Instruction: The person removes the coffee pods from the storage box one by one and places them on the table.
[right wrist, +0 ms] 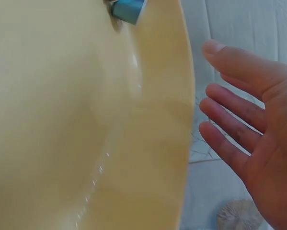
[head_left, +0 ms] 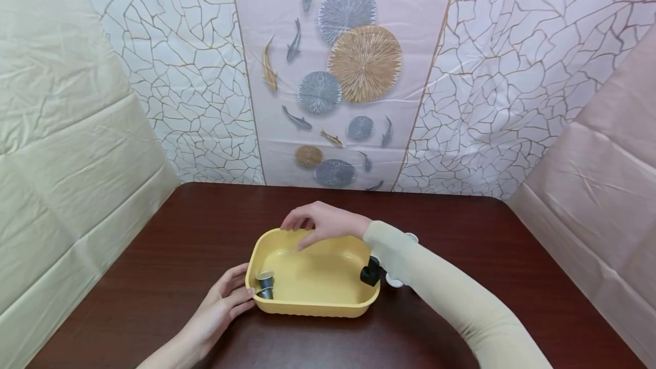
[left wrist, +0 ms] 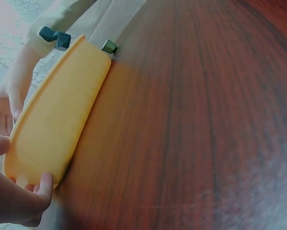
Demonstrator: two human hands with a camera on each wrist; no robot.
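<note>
My left hand (head_left: 220, 303) grips the left end of a yellow plastic basin (head_left: 307, 307), thumb at the rim and fingers against the outer wall. Inside its near left corner lie two small dark coffee capsules (head_left: 265, 279) with pale lids. My right hand (head_left: 328, 222) hovers by the far rim, fingers spread and loosely bent, holding nothing. The right wrist view shows that hand (right wrist: 258, 115) beside the rim, apart from it, and a blue capsule (right wrist: 128, 9) in the basin.
Right of the basin, partly behind the right sleeve (head_left: 435, 278), pale-topped capsules (head_left: 394, 281) lie on the dark wooden table (head_left: 215, 215). A green capsule (left wrist: 109, 46) shows past the basin's end. A black device (head_left: 370, 272) sits under the right wrist. Patterned cloth (head_left: 328, 130) hangs behind.
</note>
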